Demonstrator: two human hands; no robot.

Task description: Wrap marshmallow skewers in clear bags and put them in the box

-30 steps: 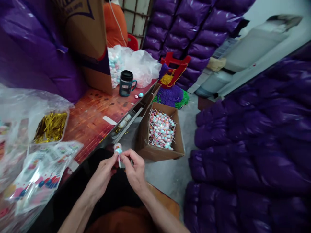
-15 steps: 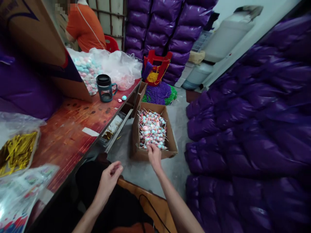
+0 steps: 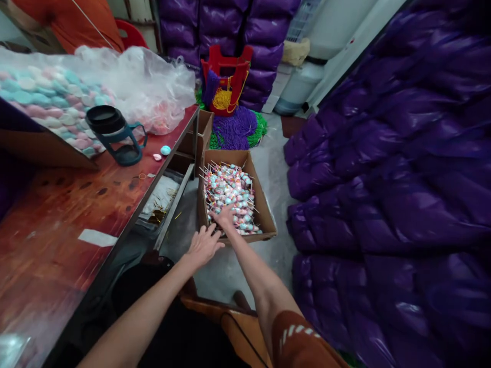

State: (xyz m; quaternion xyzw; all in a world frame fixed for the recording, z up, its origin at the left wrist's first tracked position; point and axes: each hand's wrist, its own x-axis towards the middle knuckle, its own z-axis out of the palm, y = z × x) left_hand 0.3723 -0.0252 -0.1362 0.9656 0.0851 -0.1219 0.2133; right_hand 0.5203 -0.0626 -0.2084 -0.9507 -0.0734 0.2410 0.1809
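On the floor stands an open cardboard box [image 3: 263, 197], filled with wrapped marshmallow sticks [image 3: 230, 186] in pink, white and pale blue. My right hand [image 3: 224, 217] reaches over the near left part of the box, its fingers spread on or just above the sticks; whether it touches them I cannot tell. Close to the near left corner of the box is my left hand [image 3: 204, 245], palm down, fingers apart, holding nothing.
Left is a red-brown table [image 3: 69, 199] with a lidded mug [image 3: 117, 135] and a bag of marshmallows [image 3: 57, 102]. Purple bundles [image 3: 364, 204] line the right side. A red stool [image 3: 226, 71] with cords stands behind. A person in orange [image 3: 72, 23] is at the far left.
My left hand has moved forward and right to the box, its fingers spreading. My right hand has gone further over the sticks and opened. The view has shifted forward.
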